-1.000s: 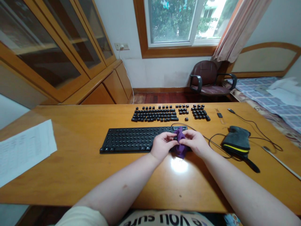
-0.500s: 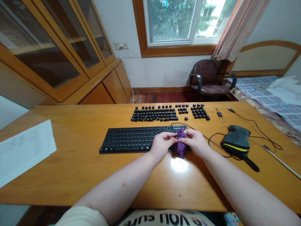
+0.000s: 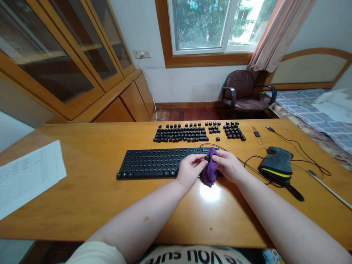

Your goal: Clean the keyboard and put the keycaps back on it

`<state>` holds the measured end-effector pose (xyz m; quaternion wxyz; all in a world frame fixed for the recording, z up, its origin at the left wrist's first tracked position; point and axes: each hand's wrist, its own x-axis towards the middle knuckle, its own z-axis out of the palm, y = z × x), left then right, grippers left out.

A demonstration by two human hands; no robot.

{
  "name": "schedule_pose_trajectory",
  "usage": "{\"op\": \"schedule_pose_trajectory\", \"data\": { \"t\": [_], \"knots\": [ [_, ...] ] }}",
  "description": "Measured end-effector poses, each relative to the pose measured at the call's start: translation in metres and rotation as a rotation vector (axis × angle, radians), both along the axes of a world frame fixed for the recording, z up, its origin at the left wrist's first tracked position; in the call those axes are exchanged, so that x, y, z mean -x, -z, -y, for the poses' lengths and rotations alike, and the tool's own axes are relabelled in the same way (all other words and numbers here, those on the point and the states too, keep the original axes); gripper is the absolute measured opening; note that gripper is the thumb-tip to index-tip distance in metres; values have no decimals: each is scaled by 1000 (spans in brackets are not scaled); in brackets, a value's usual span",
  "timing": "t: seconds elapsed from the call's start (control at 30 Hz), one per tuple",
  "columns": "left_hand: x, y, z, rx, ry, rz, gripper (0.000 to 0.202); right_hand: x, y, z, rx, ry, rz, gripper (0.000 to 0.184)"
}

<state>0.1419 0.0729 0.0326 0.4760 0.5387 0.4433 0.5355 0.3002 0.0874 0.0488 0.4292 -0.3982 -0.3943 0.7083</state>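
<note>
My left hand (image 3: 189, 169) pinches a small black keycap (image 3: 207, 158) between thumb and fingers. Against that keycap my right hand (image 3: 227, 166) holds a purple cloth (image 3: 210, 171), which hangs down toward the desk. Both hands hover over the right end of a black keyboard (image 3: 154, 163) whose keys have been taken off. The removed black keycaps (image 3: 181, 133) lie in rows on the desk beyond the keyboard.
A wooden desk (image 3: 90, 190) carries a sheet of paper (image 3: 27, 176) at the left and a dark folded cloth (image 3: 276, 165) with cables (image 3: 299, 150) at the right. A brown office chair (image 3: 242, 91), a bed (image 3: 316, 113) and wooden cabinets (image 3: 68, 62) stand behind.
The purple cloth has shifted in my right hand and now hangs lower, and the black keycap shows at my left fingertips. Both hands stay in nearly the same spot.
</note>
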Motion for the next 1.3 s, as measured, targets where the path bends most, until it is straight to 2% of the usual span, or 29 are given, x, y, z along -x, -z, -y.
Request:
{"op": "schedule_pose_trajectory", "data": {
  "t": [0.2,0.33,0.4,0.57,0.7,0.83,1.0,1.2,1.3],
  "knots": [
    [0,6,4,-34,-15,-82,23,-1,2,0,-140,37,253,31],
    [-2,6,5,5,-16,-74,24,-3,-3,0,-150,21,348,29],
    [-2,5,4,31,-12,-48,25,-4,-4,0,-123,19,331,32],
    [-3,1,-1,143,-38,55,26,-6,0,-2,-60,51,123,36],
    [-2,1,-1,171,-46,72,24,-3,-1,-1,-94,11,253,35],
    [-2,2,2,135,0,28,24,0,-3,1,-168,32,387,32],
    [-4,1,3,123,-2,-15,22,-4,0,0,-244,20,405,28],
    [-4,3,3,100,-2,-12,24,-4,3,-2,-129,27,308,34],
    [-3,2,4,73,-1,-50,22,-2,-2,-1,-140,24,318,35]
  ]
}}
